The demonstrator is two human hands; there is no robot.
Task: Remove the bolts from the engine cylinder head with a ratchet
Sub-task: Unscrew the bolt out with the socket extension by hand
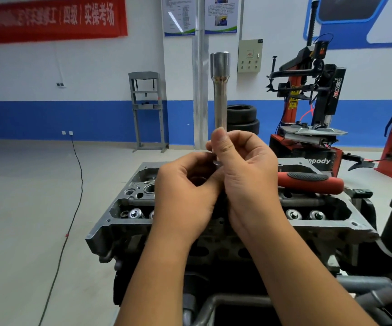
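My right hand (pixel 244 170) grips the lower end of a long silver socket extension (pixel 220 90), which stands upright with its wide socket end on top. My left hand (pixel 185 191) curls beside it and pinches a small metal part at the tool's base, mostly hidden by my fingers. Below both hands sits the grey engine cylinder head (pixel 124 208), with valve springs showing on its left and right sides. The ratchet's red and black handle (pixel 307 182) lies across the head's far right edge, untouched.
A red tyre-changing machine (pixel 307 102) stands behind on the right. A grey press frame (pixel 148 109) and stacked tyres (pixel 242 116) are at the back wall. A black cable (pixel 77 184) runs across the floor on the left.
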